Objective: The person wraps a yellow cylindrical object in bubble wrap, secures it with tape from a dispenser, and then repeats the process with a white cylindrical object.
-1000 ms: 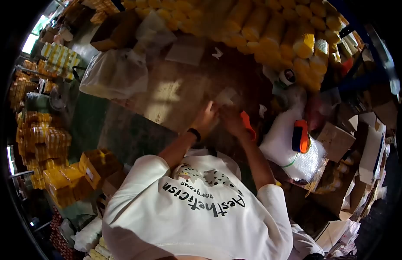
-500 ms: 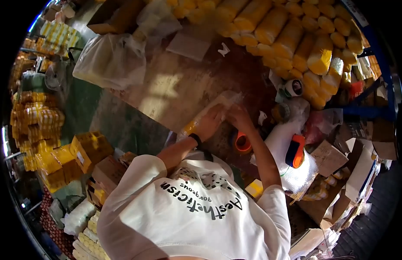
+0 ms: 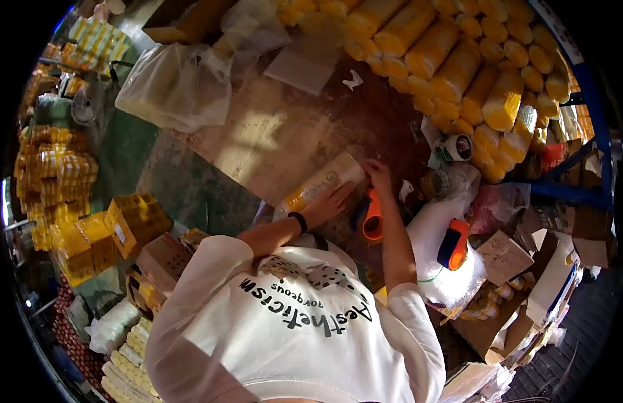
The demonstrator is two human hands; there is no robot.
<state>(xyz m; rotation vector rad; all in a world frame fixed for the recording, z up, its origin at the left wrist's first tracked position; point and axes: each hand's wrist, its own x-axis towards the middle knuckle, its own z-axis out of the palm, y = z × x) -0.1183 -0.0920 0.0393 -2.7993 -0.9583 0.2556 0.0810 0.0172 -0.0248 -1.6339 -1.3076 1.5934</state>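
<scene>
A plastic-wrapped cylindrical package (image 3: 335, 176) with yellow contents and green print lies slanted on the worktable in front of me. My left hand (image 3: 330, 203), with a black band at its wrist, rests flat across the package's near side, fingers stretched. At the package's far right end is my right hand (image 3: 377, 174), its fingers bent and drawn together. What they pinch is too small to make out. An orange tape dispenser (image 3: 372, 218) stands just below the right hand, partly behind that forearm.
Yellow wrapped rolls (image 3: 432, 50) are stacked at the back right. A clear plastic bag (image 3: 177, 84) lies back left. Another orange-and-black tape dispenser (image 3: 454, 243) rests on bubble wrap (image 3: 439, 272) at right. Yellow-taped boxes (image 3: 137, 225) stand left; an open cardboard box (image 3: 489, 329) stands right.
My hands have moved apart: the left slid back flat onto the package, the right stays at its end. The printed face of the package is now in sight.
</scene>
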